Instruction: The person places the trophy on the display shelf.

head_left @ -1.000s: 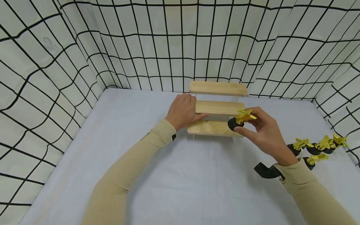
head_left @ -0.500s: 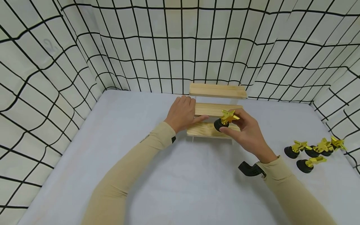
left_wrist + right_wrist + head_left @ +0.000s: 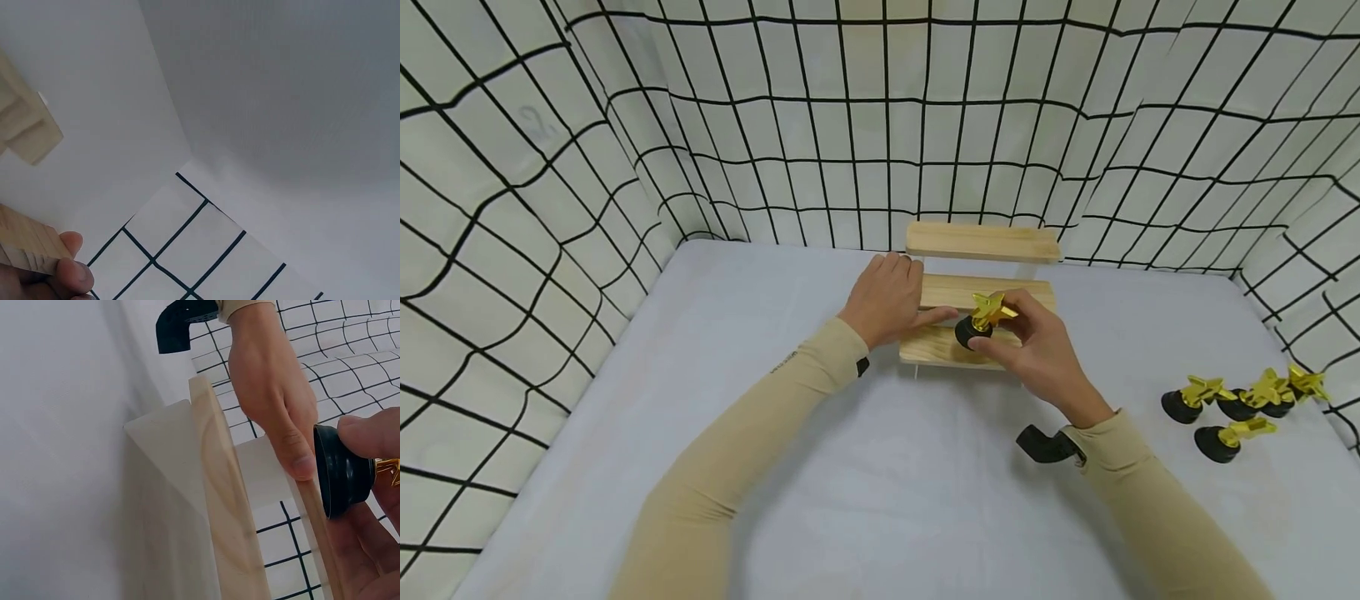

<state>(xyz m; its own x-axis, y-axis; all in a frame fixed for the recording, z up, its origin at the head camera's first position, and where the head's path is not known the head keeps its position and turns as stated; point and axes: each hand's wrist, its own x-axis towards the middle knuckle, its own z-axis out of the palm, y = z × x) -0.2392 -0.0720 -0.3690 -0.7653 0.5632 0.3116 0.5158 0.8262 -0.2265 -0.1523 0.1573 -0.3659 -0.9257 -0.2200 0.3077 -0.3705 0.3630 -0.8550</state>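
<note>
From where I stand, the person's right hand (image 3: 1045, 350) has the star trophy (image 3: 975, 331) pinched low, thumb against its black base and the other fingers on the far side. The fingers are closed only as far as the base's width; I take it that such a low hold leaves the gold star free and keeps the underside uncovered. The trophy is at the front of the stepped rack, over the lowest board (image 3: 928, 348) and just before the middle board (image 3: 943, 292). Whether its base touches wood, I cannot tell.

The left hand (image 3: 886, 298) grips the left end of the middle board, fingers curled round the wood and thumb stretched along the front edge. That looks like a way to steady the rack, which seems light on its thin pale side supports. The top board (image 3: 983, 242) sits behind, near the grid wall (image 3: 887, 102).

I see no box or bin; the rack's boards are the nearest thing to a holder. Four other trophies (image 3: 1182, 406) are on the white worktop (image 3: 865, 500) by the right forearm, three in a close row and one in front, apparently standing on their bases, within the right arm's reach.
</note>
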